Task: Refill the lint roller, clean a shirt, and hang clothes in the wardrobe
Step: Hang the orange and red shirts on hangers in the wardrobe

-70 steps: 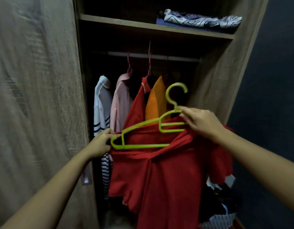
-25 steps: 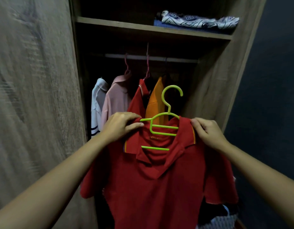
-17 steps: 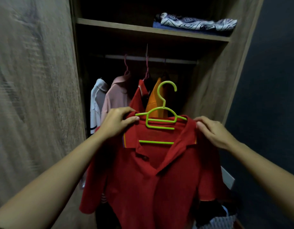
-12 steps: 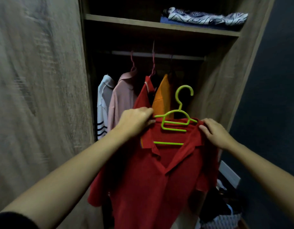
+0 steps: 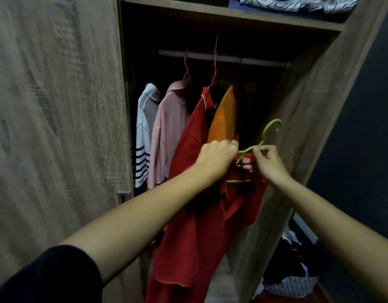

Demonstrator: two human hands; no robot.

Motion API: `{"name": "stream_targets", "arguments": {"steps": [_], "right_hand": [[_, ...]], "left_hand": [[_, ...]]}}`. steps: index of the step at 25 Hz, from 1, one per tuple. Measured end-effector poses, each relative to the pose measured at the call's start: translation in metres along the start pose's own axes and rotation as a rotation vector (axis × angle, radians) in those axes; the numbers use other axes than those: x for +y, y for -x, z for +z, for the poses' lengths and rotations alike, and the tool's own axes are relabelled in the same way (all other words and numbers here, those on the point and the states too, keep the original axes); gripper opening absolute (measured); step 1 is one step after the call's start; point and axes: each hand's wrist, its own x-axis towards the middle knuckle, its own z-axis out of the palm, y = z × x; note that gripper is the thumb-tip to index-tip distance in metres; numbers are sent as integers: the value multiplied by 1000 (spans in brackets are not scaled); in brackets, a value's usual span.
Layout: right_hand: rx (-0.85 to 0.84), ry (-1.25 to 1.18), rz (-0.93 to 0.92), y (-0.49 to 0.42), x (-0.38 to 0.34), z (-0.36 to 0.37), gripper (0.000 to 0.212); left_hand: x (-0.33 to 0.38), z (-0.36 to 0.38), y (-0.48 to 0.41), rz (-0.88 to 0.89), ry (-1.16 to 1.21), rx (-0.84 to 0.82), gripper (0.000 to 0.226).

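A red polo shirt (image 5: 201,237) hangs on a lime green hanger (image 5: 267,132) in front of the open wardrobe. My left hand (image 5: 217,156) grips the shirt's left shoulder at the hanger's arm. My right hand (image 5: 266,161) pinches the hanger just below its hook, which tilts to the right. The shirt hangs turned sideways, below the wardrobe rail (image 5: 221,59). No lint roller is in view.
On the rail hang a white striped shirt (image 5: 145,132), a pink shirt (image 5: 169,136), a red shirt (image 5: 188,132) and an orange garment (image 5: 224,119). Folded cloth (image 5: 298,3) lies on the top shelf. The wardrobe door (image 5: 57,127) stands left; a clothes pile (image 5: 291,274) lies lower right.
Both hands moved closer together at the hanger's neck. My right hand left the shirt's shoulder and took the hanger under the hook. The shirt turned sideways and moved toward the wardrobe opening.
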Motion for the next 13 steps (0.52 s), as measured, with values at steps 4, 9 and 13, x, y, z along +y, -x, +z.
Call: {"name": "stream_targets", "arguments": {"steps": [4,9,13], "right_hand": [[-8,-150,98,-22,2,3,32],[66,-204,47,-44,-3,-10,15],[32,-220,92,-67,-21,-31,33]], "left_hand": [[3,-1,-8,-49,101,35,22],[6,-3,-36,-155,369,-88,36],[12,-3,-65,-61,599,-201,47]]}}
